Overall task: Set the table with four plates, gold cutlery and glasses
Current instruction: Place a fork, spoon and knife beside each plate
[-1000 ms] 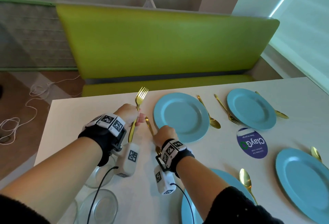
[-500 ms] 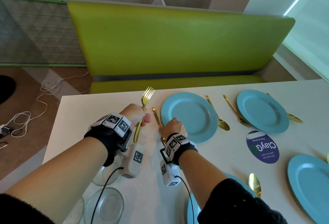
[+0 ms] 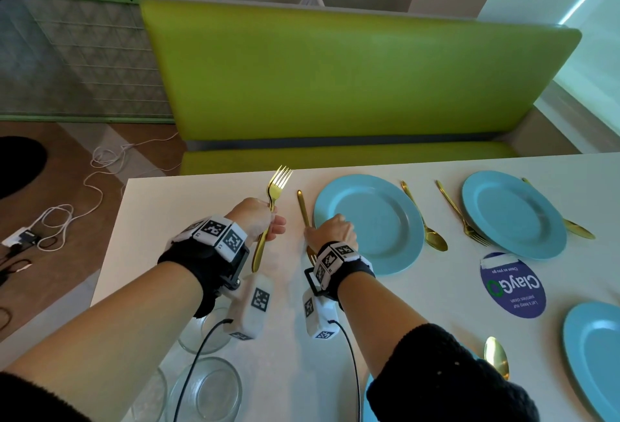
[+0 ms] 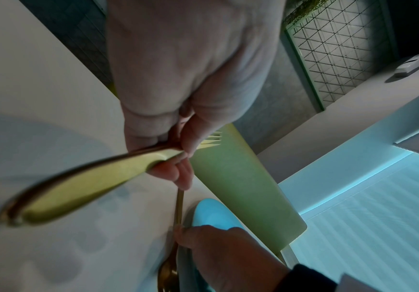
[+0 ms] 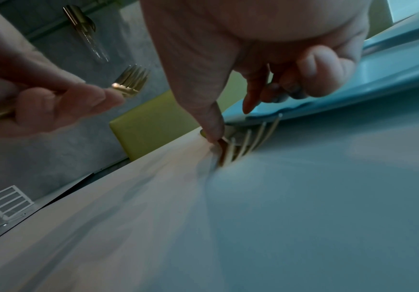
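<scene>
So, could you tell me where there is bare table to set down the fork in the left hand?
Bare table lies left of the left hand, out to the table's left edge. The gap between the far plates holds a spoon and a fork. The near-left corner holds glasses. The right hand works a fork beside the plate.
</scene>
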`<control>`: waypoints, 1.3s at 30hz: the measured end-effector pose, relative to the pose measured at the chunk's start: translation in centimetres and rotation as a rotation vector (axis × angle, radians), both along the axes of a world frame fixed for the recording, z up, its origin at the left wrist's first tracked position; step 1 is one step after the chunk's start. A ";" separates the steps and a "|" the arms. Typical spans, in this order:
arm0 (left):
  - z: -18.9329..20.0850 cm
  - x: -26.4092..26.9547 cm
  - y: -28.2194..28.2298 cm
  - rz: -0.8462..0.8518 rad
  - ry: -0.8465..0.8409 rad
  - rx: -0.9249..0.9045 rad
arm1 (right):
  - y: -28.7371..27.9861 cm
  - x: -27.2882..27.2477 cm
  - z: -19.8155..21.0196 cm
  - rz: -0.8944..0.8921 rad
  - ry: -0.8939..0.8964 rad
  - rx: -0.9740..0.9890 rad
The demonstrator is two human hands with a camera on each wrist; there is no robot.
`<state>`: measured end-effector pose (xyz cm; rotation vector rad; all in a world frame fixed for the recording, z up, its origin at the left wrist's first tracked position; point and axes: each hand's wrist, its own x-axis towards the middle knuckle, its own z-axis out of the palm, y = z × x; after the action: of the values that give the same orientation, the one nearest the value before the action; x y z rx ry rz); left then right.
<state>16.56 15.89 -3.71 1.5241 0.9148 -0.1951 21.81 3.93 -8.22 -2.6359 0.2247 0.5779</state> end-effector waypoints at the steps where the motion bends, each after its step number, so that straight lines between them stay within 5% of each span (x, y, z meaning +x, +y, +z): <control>1: -0.1 0.0 0.0 -0.001 0.001 0.002 | 0.0 0.1 0.0 -0.001 0.001 0.000; 13: 0.0 0.3 -0.8 -0.029 0.005 0.007 | -0.7 0.0 0.9 0.010 0.010 0.020; 24: 3.8 -0.3 -6.4 -0.194 -0.088 -0.074 | -7.2 -2.4 8.6 0.231 -0.088 0.183; 39: 5.5 -3.9 -21.8 -0.572 -0.227 -0.186 | -22.3 -8.6 10.4 -0.239 -0.022 0.573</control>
<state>12.65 -5.90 1.80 1.5628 0.2560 -0.4928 13.22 -18.33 2.15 -2.0261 0.3095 0.4489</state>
